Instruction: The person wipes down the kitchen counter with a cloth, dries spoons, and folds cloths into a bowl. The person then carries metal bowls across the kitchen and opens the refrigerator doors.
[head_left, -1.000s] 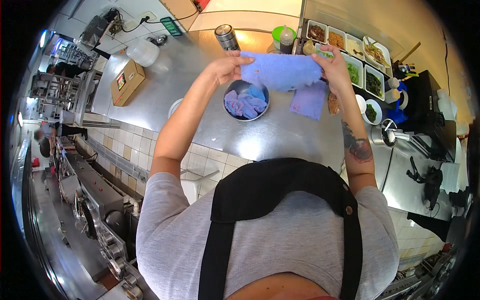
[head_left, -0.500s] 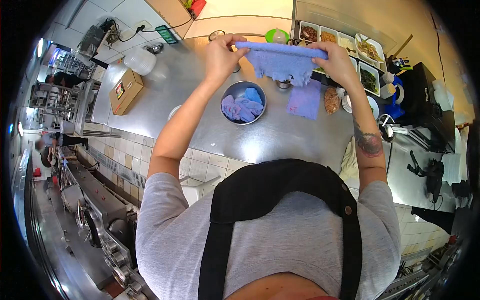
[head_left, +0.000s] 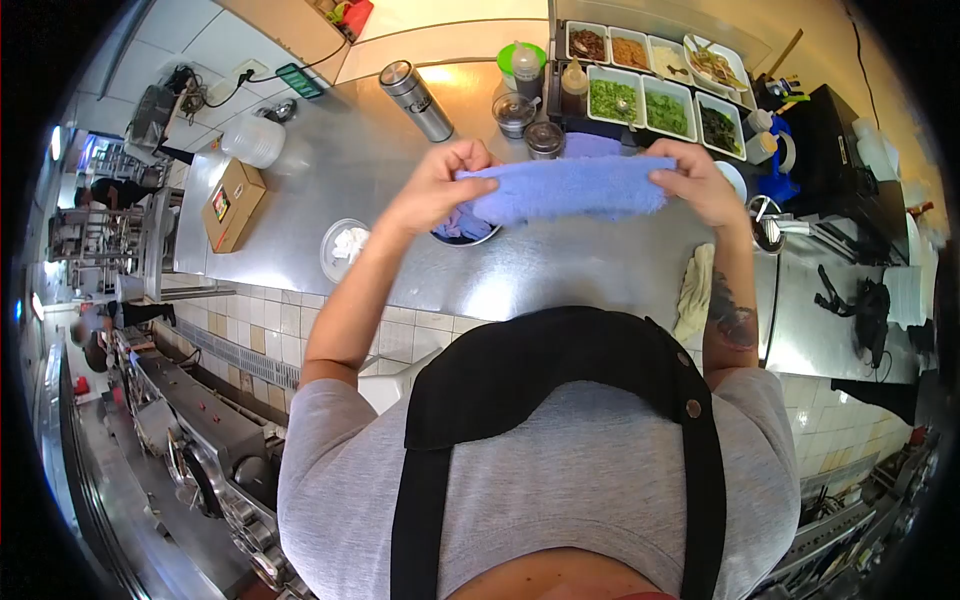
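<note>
A blue-purple cleaning cloth [head_left: 570,190] is stretched sideways above the steel table, its lower edge frayed. My left hand [head_left: 445,185] pinches one end between thumb and fingers. At the other end, my right hand [head_left: 700,185] grips it the same way. Below my left hand is a metal bowl [head_left: 478,240], mostly hidden, with crumpled purple and blue cloths [head_left: 462,224] inside. Another purple cloth [head_left: 592,145] lies on the table behind the held one, partly covered by it.
A steel thermos [head_left: 415,100], lidded glass jars [head_left: 543,139] and a sauce bottle [head_left: 573,88] stand at the back. Food trays [head_left: 642,105] line the back right. To the left are a cardboard box [head_left: 235,205] and a plate [head_left: 332,262]; a cream towel [head_left: 695,290] hangs at the front edge.
Both hands have brought the cloth down and nearer to me, so it now covers part of the bowl. The view has shifted, revealing the thermos, jars and plate.
</note>
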